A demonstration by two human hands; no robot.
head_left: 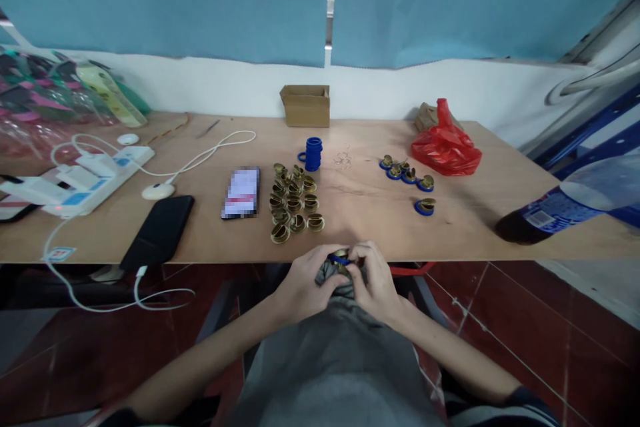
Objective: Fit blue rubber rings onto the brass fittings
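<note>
Blue-ringed brass-coloured fitting (341,259) is pinched by left hand (311,283) and right hand (375,282); ringed fittings (425,206) are grouped centre-right, more bare fittings (295,203) left mid-frame.

Fingers (334,283) of left hand (306,285) and right hand (379,282) around blue ring (341,259), perhaps with brass piece (342,253).

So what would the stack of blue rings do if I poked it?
The stack would probably topple or slide apart, since it's taller than it is wide and slightly uneven. Any ring that landed on its edge might roll, because they're round. Each one is probably light, being thin with an open middle.
</note>
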